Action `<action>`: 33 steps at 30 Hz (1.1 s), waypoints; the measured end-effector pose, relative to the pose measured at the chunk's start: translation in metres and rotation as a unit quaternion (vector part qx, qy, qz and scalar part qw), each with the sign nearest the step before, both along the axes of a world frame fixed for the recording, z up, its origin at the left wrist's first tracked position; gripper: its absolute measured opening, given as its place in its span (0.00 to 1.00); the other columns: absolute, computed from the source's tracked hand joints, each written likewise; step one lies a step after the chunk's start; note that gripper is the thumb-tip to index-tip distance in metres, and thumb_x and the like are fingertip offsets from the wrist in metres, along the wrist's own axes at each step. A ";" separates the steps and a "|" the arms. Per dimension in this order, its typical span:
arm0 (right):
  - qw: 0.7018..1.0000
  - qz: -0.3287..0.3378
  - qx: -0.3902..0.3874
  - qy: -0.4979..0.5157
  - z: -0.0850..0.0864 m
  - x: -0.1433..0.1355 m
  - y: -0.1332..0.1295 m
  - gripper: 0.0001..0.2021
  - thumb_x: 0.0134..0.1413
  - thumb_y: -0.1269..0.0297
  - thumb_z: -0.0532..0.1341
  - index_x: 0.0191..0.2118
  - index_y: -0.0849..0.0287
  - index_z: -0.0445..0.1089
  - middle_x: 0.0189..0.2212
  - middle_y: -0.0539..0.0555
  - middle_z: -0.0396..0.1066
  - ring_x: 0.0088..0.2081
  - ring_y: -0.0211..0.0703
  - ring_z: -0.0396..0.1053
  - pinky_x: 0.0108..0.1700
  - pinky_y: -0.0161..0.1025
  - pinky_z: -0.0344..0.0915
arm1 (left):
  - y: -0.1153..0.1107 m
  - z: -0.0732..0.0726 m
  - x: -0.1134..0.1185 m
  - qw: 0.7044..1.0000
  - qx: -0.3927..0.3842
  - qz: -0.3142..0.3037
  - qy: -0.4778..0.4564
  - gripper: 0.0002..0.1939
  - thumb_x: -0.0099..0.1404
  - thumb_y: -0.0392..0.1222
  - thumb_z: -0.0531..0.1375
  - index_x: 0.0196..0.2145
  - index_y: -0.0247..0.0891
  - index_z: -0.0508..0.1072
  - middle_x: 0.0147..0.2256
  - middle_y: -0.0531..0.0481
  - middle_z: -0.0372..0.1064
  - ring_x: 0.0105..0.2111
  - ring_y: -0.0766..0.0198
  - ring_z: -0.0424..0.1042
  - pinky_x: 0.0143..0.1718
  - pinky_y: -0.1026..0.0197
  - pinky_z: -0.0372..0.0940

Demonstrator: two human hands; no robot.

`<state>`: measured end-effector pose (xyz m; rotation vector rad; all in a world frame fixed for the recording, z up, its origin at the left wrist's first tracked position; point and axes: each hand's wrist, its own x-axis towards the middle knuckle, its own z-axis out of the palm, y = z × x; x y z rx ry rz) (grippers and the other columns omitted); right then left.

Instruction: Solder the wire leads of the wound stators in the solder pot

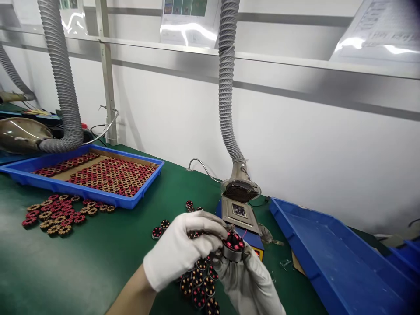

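My right hand (247, 280), in a white glove, grips a round metal-rimmed part (233, 247) with red pieces set in its black core, tilted toward me. My left hand (187, 240), also gloved, has its thumb and fingers closed at the left edge of that part. Its fingertips partly hide what they pinch. Under and between the hands, several similar round parts (197, 276) with red or tan pieces lie on the green table. Two more such parts (157, 232) sit left of my left hand.
A blue tray (123, 201) of red and tan flower-shaped pieces stands left, with loose pieces (55, 214) before it. Behind my hands is a blue device with a metal plate (249, 218) under an exhaust hose (226, 78). Another blue tray (315, 271) stands right.
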<state>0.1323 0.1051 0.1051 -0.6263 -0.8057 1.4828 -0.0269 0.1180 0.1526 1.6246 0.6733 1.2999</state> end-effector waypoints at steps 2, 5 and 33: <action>0.999 -0.036 0.018 -0.027 0.001 -0.003 0.003 0.17 0.39 0.57 0.69 0.39 0.52 0.73 0.41 0.54 0.74 0.42 0.49 0.71 0.50 0.46 0.64 | -0.002 0.000 0.003 0.999 0.043 0.001 -0.028 0.11 0.54 0.25 0.54 0.28 0.36 0.75 0.34 0.48 0.70 0.36 0.63 0.68 0.39 0.65 0.63; 0.992 -0.103 0.046 -0.049 0.001 -0.007 0.010 0.18 0.35 0.61 0.71 0.38 0.53 0.73 0.35 0.53 0.75 0.37 0.44 0.73 0.43 0.40 0.68 | -0.005 -0.002 0.005 0.992 0.078 0.029 -0.094 0.11 0.55 0.26 0.55 0.27 0.38 0.74 0.33 0.50 0.70 0.40 0.61 0.68 0.44 0.63 0.62; 0.685 -0.448 0.449 -0.358 -0.016 -0.014 0.006 0.22 0.38 0.83 0.65 0.41 0.59 0.64 0.44 0.55 0.67 0.45 0.44 0.68 0.44 0.39 0.67 | 0.004 -0.017 0.028 0.941 -0.075 0.106 -0.311 0.08 0.50 0.29 0.60 0.27 0.39 0.76 0.29 0.53 0.73 0.29 0.69 0.69 0.36 0.70 0.64</action>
